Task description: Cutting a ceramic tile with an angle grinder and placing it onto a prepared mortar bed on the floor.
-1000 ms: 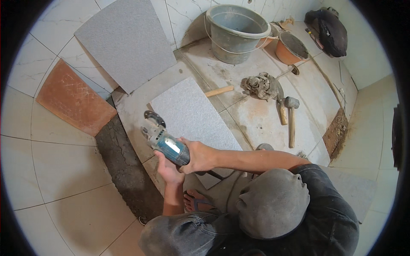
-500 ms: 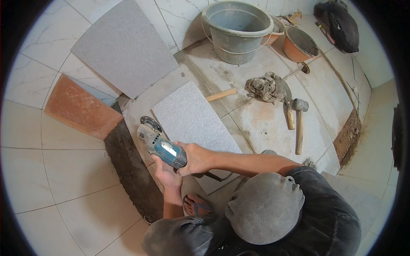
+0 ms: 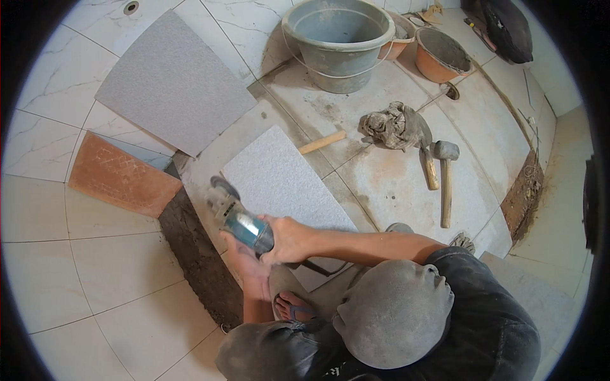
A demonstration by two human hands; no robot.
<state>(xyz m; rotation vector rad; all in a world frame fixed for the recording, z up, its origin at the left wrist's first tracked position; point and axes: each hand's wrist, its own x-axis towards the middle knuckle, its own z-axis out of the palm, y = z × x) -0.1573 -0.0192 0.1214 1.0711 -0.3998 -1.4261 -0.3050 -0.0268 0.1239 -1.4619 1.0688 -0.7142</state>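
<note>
I hold a teal angle grinder (image 3: pixel 249 231) in both hands over the left edge of a pale textured tile (image 3: pixel 289 178) lying on the floor. My right hand (image 3: pixel 288 240) wraps round the back of its body. My left hand (image 3: pixel 244 259) grips it from below and is partly hidden by it. The grinder's head and disc point away from me, slightly blurred, so I cannot tell whether the disc touches the tile. A dark cord runs from beneath my right hand. A wooden stick (image 3: pixel 324 141) lies at the tile's far side.
A grey bucket (image 3: pixel 337 66) and orange mortar tubs (image 3: pixel 438 66) stand at the back. A dirty rag (image 3: pixel 391 124) and rubber mallet (image 3: pixel 447 178) lie right. A grey tile (image 3: pixel 171 82) and reddish tile (image 3: pixel 124 171) lean left beside a mortar strip (image 3: pixel 200 260). My sandalled foot (image 3: pixel 292 307) is below.
The view has shifted slightly. The grinder, still gripped in both hands, sits a little lower and further left in the picture, with its head more blurred.
</note>
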